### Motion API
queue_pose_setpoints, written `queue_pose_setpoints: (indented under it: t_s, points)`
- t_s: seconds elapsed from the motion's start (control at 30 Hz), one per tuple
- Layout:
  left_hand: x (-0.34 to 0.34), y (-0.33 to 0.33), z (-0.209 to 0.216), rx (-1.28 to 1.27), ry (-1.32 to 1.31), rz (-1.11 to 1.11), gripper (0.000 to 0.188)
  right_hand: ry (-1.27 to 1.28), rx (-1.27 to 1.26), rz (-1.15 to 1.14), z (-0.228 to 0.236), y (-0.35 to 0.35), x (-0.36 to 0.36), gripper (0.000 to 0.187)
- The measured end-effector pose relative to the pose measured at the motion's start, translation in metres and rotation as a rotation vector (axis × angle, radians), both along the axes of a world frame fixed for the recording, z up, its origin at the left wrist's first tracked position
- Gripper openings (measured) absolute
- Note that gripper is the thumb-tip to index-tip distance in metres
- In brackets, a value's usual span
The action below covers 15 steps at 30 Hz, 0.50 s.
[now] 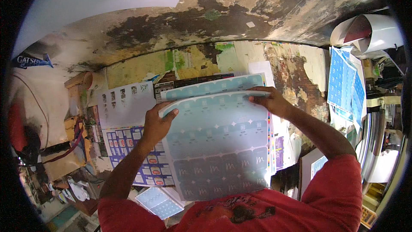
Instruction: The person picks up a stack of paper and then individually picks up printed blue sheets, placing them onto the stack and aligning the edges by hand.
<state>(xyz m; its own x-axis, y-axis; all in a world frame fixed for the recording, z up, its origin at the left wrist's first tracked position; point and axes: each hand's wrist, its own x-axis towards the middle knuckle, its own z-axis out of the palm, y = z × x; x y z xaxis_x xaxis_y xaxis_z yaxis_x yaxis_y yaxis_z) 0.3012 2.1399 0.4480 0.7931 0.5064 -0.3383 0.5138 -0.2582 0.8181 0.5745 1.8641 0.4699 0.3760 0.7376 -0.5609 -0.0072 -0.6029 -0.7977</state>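
Note:
Between my hands is a large printed sheet, or a thin stack of them (214,137), pale teal with rows of repeated label shapes. Its far edge curls upward and its near edge reaches my red shirt. My left hand (158,122) grips the far left corner, thumb on top. At the far right corner my right hand (271,102) pinches the same edge, fingers over it and thumb below. Behind the lifted edge, a similar teal sheet (214,85) shows on the pile. Whether one or several sheets are lifted, I cannot tell.
Purple-and-white printed sheets (124,146) lie left of the pile, with white paper (124,96) beyond. A stained, peeling wall (240,21) rises behind the worn table. Blue printed sheets (345,83) and a rolled white sheet (382,34) are at right. Another blue sheet (159,203) sits lower left.

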Motion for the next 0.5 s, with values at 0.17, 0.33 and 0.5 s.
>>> queue_pose_setpoints:
  t_s: [0.17, 0.33, 0.5]
  points:
    - [-0.009, -0.039, -0.001, 0.497, -0.104, -0.086, 0.043, -0.360, 0.112, 0.107, 0.007, 0.003, -0.046, 0.053]
    - [-0.011, -0.054, -0.001, 0.620, -0.076, -0.196, 0.064, -0.744, 0.000, 0.317, 0.004, 0.004, -0.072, 0.068]
    - [-0.013, -0.052, -0.020, 0.681, 0.041, -0.221, 0.078, -0.826, -0.054, 0.332, -0.021, 0.001, -0.066, 0.078]
